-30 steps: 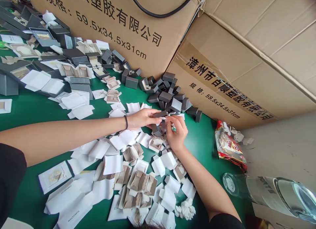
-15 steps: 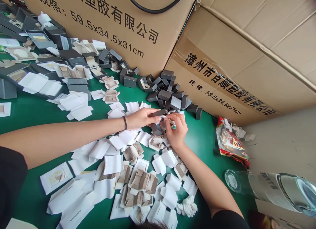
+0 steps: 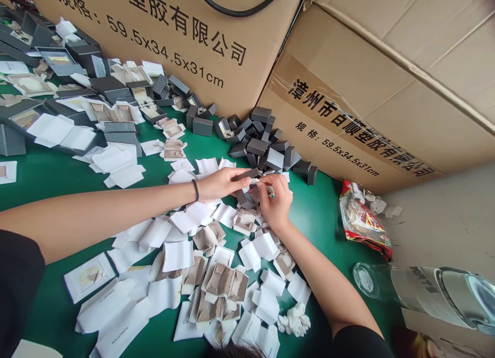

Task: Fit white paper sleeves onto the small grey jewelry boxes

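left hand (image 3: 221, 185) curls round a dark box (image 3: 249, 174), maybe to steady it; right hand (image 3: 277, 199), nearly closed, pinches a white bit (image 3: 254, 181).

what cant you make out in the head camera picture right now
Head view: inside of the small dark grey box in the left hand, hidden by fingers.
Head view: whether the right hand grips the small white piece, too small, fingers in the way.
Head view: ends of the curved black cable, cut off by the upper edge.
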`<state>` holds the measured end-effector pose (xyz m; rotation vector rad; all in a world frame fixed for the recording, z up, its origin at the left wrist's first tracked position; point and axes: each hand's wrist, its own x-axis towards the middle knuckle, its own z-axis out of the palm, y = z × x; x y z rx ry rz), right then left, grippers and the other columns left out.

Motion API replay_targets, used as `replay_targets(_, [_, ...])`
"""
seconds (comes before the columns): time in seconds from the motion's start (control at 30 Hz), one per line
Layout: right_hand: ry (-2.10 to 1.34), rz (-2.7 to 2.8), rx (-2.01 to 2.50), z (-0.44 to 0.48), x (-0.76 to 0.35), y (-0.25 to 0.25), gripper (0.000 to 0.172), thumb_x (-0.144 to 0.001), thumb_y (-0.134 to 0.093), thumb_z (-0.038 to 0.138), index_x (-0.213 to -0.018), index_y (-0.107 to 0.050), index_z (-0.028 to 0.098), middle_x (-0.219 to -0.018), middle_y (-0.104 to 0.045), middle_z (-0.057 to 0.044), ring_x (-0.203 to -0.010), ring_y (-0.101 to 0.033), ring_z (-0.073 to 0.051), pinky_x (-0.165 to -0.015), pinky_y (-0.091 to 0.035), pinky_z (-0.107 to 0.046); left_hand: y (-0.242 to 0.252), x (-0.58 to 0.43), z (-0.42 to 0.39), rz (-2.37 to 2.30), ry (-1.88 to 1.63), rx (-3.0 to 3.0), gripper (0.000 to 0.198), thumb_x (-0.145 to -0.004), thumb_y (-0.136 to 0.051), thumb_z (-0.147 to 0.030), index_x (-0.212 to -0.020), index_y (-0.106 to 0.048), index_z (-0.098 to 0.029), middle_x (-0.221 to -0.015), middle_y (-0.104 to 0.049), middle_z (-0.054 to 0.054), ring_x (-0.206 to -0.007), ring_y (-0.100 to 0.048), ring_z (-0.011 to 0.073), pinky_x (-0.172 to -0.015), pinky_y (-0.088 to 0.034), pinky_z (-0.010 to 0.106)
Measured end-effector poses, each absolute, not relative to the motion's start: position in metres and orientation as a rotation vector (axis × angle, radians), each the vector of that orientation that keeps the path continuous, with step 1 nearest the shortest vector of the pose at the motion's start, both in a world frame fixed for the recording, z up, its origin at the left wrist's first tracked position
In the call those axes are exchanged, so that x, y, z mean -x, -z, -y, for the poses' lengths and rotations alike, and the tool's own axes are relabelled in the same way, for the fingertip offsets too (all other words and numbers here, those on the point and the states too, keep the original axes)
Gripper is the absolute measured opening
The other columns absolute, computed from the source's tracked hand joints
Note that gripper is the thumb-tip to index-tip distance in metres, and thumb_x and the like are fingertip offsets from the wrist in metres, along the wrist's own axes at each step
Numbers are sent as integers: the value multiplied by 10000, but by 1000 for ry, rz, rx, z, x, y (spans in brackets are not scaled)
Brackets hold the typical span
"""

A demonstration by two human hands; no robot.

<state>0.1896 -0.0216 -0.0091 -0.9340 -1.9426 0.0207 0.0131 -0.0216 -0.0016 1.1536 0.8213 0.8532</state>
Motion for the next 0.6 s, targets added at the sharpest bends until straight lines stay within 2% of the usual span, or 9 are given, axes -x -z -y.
replay_targets(0.2, [32, 1933, 935, 22, -190, 10, 88, -862, -515, 200, -786, -559, 210, -779, -604, -29, -761, -564, -166, -668, -463, -313, 6, -13, 20, -795, -864, -1239, 505, -732, -640, -469, -1117, -597, -144, -858, -643, 35, -674, -575, 121, -601, -467, 221])
replay_targets(0.3, [-21, 1920, 970, 24, -189, 11, 63, -841, -543, 201, -779, -532, 203, -762, -585, -18, -736, -554, -154, -655, -457, -293, 7, -13, 21, -769, -902, -1317, 433, -757, -626, -428, -1078, -609, -139, -876, -648, 39, -785, -596, 148, -685, -474, 236])
replay_targets(0.37, [-71, 1878, 1045, 25, -188, 11, 90, -818, -575, 248, -786, -507, 198, -746, -553, -8, -657, -528, -136, -580, -444, -268, 7, -12, 22, -734, -879, -1380, 361, -775, -612, -393, -1024, -622, -130, -860, -645, 41, -828, -599, 158, -737, -469, 245])
replay_targets(0.53, [-120, 1883, 1000, 26, -185, 11, 83, -817, -561, 222, -762, -503, 202, -739, -548, -9, -597, -503, -121, -513, -431, -247, 3, -12, 25, -768, -834, -1333, 362, -746, -633, -368, -1041, -578, -165, -950, -620, 54, -835, -608, 179, -731, -476, 278])
replay_targets(0.6, [-169, 1888, 969, 26, -184, 10, 77, -811, -569, 225, -764, -512, 201, -733, -547, -13, -592, -506, -121, -491, -430, -240, 2, -12, 25, -833, -830, -1321, 311, -736, -641, -355, -980, -570, -175, -907, -603, 43, -799, -600, 172, -709, -474, 274])
